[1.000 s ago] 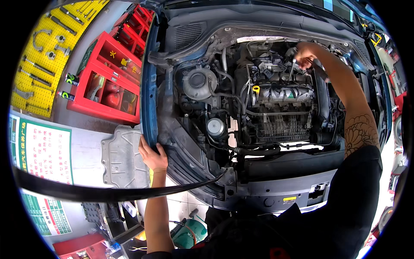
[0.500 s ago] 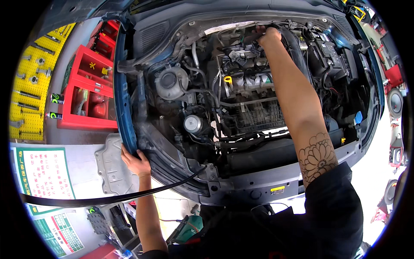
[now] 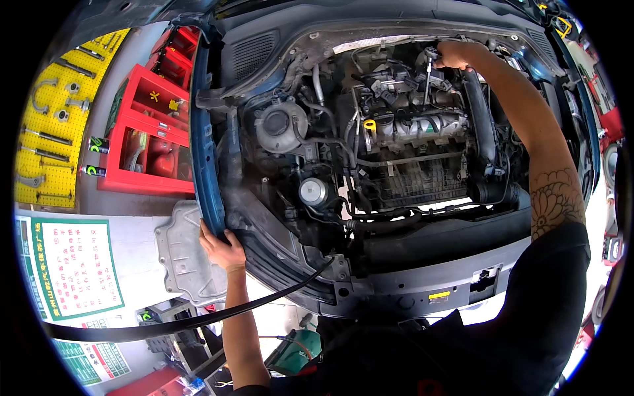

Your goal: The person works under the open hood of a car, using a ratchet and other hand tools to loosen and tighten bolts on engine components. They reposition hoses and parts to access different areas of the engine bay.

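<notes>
My right hand (image 3: 457,55) is at the back of the engine bay, its fingers closed round what looks like a ratchet handle. From the ratchet's head (image 3: 430,52) a long shiny extension bar (image 3: 427,80) points down toward the rear of the engine (image 3: 413,125); its lower end is hard to make out among the dark parts. My left hand (image 3: 223,251) rests at the front corner of the blue fender (image 3: 210,178), thumb apart from the fingers, holding nothing. Beside the engine are a yellow dipstick ring (image 3: 370,125) and a round grey reservoir (image 3: 282,127).
A black rubber strip (image 3: 191,323) arches out from the front panel, crossing my left forearm. Left of the car are a red cabinet (image 3: 115,165), a yellow pegboard (image 3: 49,165) with hanging tools, and a grey metal cover (image 3: 191,257). A black intake pipe (image 3: 485,125) runs alongside the engine.
My right hand has shifted right at the rear of the engine, and the ratchet with its upright extension bar now shows. The whole view has swung slightly. My left hand stays on the fender.
</notes>
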Motion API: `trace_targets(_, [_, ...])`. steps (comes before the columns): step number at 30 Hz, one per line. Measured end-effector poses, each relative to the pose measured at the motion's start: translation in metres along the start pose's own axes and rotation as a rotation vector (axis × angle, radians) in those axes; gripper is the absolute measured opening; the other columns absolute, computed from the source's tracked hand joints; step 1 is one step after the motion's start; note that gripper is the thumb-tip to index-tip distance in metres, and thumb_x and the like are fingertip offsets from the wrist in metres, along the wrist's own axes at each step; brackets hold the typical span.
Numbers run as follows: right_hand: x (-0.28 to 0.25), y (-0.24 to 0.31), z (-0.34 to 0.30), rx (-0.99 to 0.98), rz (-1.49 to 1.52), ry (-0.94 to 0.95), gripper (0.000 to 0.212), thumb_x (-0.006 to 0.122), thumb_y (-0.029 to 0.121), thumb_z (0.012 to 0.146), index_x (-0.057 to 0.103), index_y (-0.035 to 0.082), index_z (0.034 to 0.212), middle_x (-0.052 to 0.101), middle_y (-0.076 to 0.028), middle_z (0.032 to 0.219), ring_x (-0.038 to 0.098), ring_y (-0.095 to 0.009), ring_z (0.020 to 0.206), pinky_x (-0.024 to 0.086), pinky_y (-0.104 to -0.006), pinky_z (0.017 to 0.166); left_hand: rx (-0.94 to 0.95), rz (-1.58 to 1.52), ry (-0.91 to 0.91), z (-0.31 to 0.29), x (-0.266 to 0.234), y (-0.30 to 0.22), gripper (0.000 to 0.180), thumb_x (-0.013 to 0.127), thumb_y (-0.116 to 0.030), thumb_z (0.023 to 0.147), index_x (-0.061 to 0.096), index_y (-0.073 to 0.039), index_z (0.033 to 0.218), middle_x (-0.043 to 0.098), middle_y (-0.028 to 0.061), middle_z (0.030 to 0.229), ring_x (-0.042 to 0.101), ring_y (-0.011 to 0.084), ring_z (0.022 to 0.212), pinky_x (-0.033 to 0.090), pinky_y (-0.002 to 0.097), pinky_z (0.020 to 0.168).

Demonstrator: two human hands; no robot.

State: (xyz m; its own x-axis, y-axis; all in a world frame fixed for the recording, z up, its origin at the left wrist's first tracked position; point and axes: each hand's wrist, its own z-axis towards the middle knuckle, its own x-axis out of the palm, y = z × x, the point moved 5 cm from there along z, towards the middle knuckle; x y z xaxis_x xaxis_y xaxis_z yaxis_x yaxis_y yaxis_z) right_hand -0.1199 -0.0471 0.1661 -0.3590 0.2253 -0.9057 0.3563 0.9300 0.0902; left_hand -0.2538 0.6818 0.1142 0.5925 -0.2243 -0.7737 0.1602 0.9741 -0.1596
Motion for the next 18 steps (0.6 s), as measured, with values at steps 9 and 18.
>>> trace_targets(9, [0.051, 0.019, 0.046, 0.299, 1.674, 0.044, 0.014, 0.047, 0.002, 0.098, 0.054, -0.006, 0.107, 0.067, -0.018, 0.087, 0.07, -0.023, 0.073, 0.063, -0.0363, 0.065, 0.009, -0.008, 0.009, -0.001, 0.001, -0.001, 0.07, 0.059, -0.017, 0.086, 0.039, 0.003, 0.15, 0.049, 0.028, 0.138, 0.048, 0.0477, 0.127, 0.04, 0.0516, 0.107])
trace_targets(18, [0.041, 0.005, 0.033, -0.14, 0.843, 0.065, 0.025, 0.068, 0.013, 0.086, 0.06, 0.007, 0.064, 0.053, -0.003, 0.055, 0.051, -0.014, 0.042, 0.042, -0.0303, 0.044, 0.009, -0.026, 0.005, -0.001, 0.006, 0.002, 0.07, 0.059, -0.016, 0.085, 0.039, 0.003, 0.15, 0.049, 0.0287, 0.138, 0.048, 0.0479, 0.127, 0.039, 0.0517, 0.109])
